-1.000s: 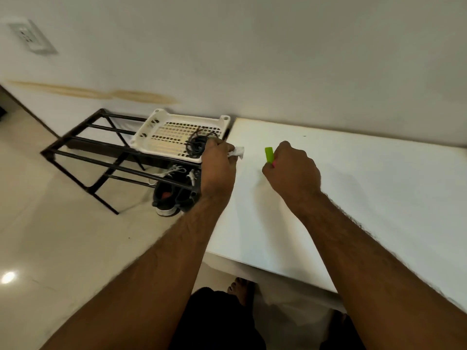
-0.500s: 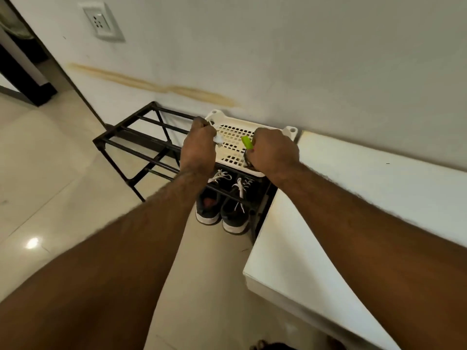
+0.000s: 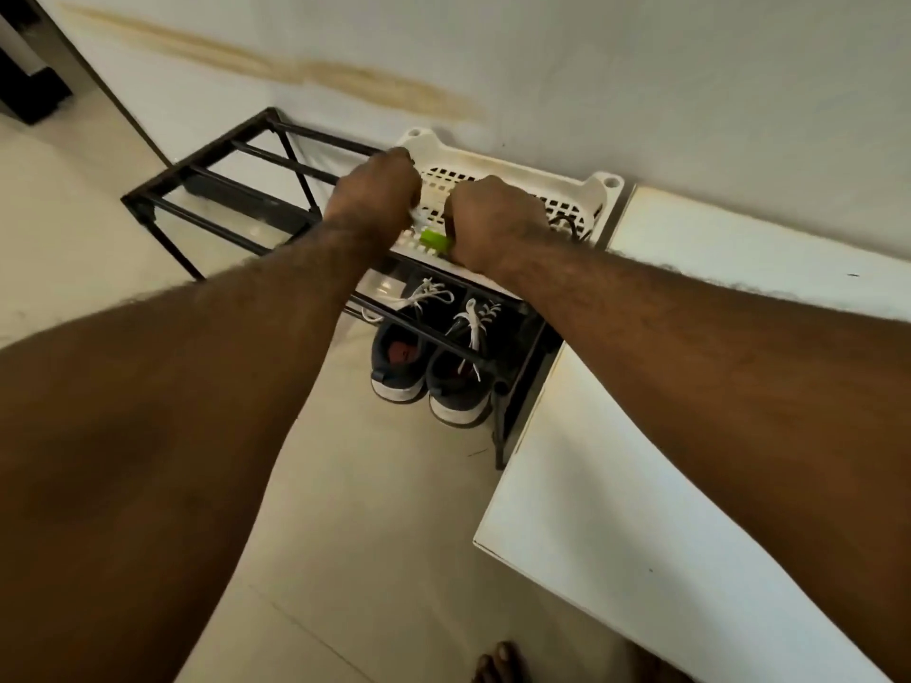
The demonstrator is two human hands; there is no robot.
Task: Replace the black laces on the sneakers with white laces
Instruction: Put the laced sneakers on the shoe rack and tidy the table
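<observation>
Two dark sneakers (image 3: 400, 363) (image 3: 458, 386) with white laces (image 3: 474, 321) stand on the floor under a black metal shoe rack (image 3: 231, 187). A white perforated basket (image 3: 594, 202) rests on top of the rack, and black laces (image 3: 567, 223) lie in its right end. My left hand (image 3: 374, 189) is curled shut over the basket's left end; the small white piece it held a moment ago is hidden under the fingers. My right hand (image 3: 493, 224) is over the basket's middle, shut on a small green object (image 3: 436, 240) that sticks out to the left.
A white table (image 3: 641, 460) fills the right side, its corner close to the rack and sneakers. The wall (image 3: 542, 66) runs just behind the basket. Pale tiled floor (image 3: 369, 510) lies below my arms, and a bare foot (image 3: 498, 663) shows at the bottom edge.
Both hands moved from the table's left edge to above the basket, carrying the green object and the white piece. The view swung down and left, so the sneakers are now central.
</observation>
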